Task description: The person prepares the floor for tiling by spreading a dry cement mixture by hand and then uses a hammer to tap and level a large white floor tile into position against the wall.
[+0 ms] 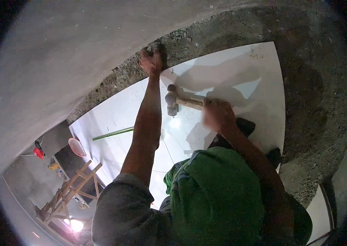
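My right hand [218, 116] is wrapped round the wooden handle of a hammer [172, 100]. Its dark metal head hangs over the white tiles [206, 78], left of the hand. Farther off, my left hand [151, 62] reaches to the rough strip of mortar and rubble [190, 41] between the tiles and the wall [79, 45]. Its fingers curl down at the wall's foot, by a greyish lump; what they grip, if anything, I cannot make out. Shadows of my arm and hand fall across the tiles.
A thin green stick [113, 133] lies on the tiles beside my left forearm. At the left stand a pinkish basin [76, 147] and a wooden trestle [69, 190], near a bright lamp [76, 225]. Bare rough ground [309, 102] borders the tiles on the right; a white panel [320, 217] shows at lower right.
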